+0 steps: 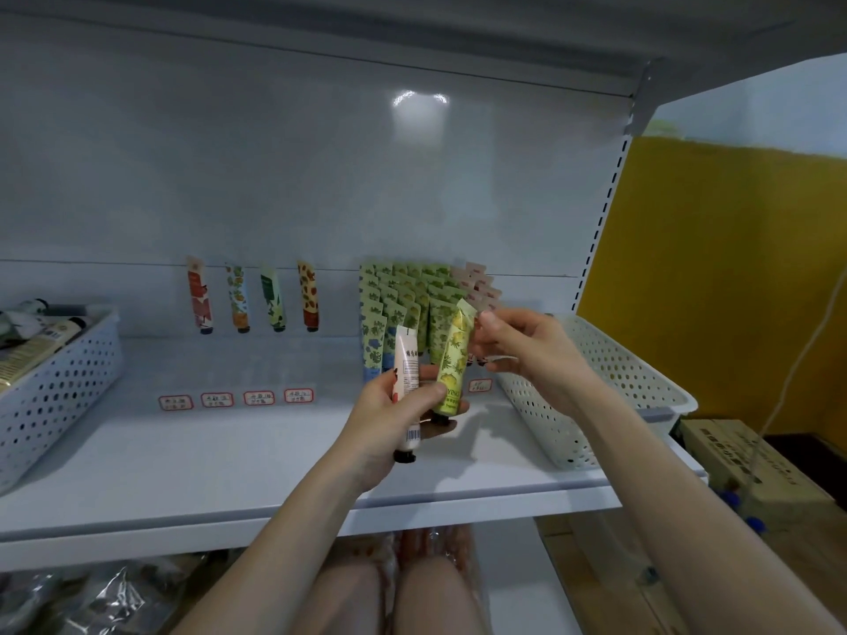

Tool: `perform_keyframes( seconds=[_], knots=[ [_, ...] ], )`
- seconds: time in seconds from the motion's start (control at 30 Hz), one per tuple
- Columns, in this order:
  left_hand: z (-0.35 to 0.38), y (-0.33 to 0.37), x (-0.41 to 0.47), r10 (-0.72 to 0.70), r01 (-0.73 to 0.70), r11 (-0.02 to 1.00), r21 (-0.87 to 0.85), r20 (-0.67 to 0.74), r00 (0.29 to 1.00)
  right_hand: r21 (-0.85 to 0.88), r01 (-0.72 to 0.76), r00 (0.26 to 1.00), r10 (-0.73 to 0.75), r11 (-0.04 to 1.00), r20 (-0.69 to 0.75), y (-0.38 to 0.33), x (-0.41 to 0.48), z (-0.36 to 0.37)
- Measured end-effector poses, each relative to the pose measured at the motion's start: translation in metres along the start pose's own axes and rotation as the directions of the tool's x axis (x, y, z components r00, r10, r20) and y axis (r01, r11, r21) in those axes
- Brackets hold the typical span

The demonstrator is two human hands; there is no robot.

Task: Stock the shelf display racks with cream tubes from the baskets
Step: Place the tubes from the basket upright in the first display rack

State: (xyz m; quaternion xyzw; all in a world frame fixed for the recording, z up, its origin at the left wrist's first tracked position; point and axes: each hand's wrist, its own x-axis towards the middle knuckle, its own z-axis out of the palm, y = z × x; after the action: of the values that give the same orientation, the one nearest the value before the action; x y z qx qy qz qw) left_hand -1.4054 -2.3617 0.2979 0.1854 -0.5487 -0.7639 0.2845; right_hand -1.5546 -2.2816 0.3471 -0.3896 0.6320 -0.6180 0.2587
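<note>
My left hand (394,414) grips two cream tubes upright: a pale pink tube (407,382) and a yellow-green tube (453,359). My right hand (518,346) pinches the flat top end of the yellow-green tube. Behind them stand rows of green, blue and pink tubes in a display rack (412,300) on the white shelf (229,451). Further left, several single tubes (252,297) lean against the back wall. A cream perforated basket (609,382) sits right of my hands, and a white basket (55,382) holding several tubes stands at the far left.
Small red-framed price labels (238,398) lie on the shelf in front of the single tubes. A wooden crate (742,456) stands on the floor at the right beside a yellow wall. Plastic-wrapped goods (91,602) lie on the level below.
</note>
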Motion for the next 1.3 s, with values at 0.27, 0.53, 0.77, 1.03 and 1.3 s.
perform_keyframes(
  seconds=[0.27,0.53,0.77,1.03,1.3],
  knots=[
    [-0.004,-0.014,0.002,-0.036,0.038,0.997,0.070,-0.026,0.999,-0.013,-0.081,0.995,0.081,0.997,0.055,0.015,0.001,-0.005],
    [-0.030,-0.030,0.005,0.047,0.043,0.934,0.355,-0.241,0.969,-0.239,-0.012,0.988,-0.026,0.971,-0.155,0.036,0.009,-0.017],
    [-0.038,-0.030,0.007,0.040,0.073,0.907,0.415,-0.257,0.966,-0.537,0.093,0.940,-0.251,0.838,-0.230,0.035,0.046,-0.011],
    [-0.054,-0.030,0.008,0.084,0.025,0.904,0.428,-0.233,0.969,-0.735,0.166,0.923,-0.365,0.658,-0.119,0.029,0.083,0.025],
    [-0.069,-0.031,0.012,0.183,-0.051,0.891,0.452,-0.254,0.950,-0.734,0.064,0.972,-0.209,0.676,-0.108,0.037,0.104,0.046]
  ],
)
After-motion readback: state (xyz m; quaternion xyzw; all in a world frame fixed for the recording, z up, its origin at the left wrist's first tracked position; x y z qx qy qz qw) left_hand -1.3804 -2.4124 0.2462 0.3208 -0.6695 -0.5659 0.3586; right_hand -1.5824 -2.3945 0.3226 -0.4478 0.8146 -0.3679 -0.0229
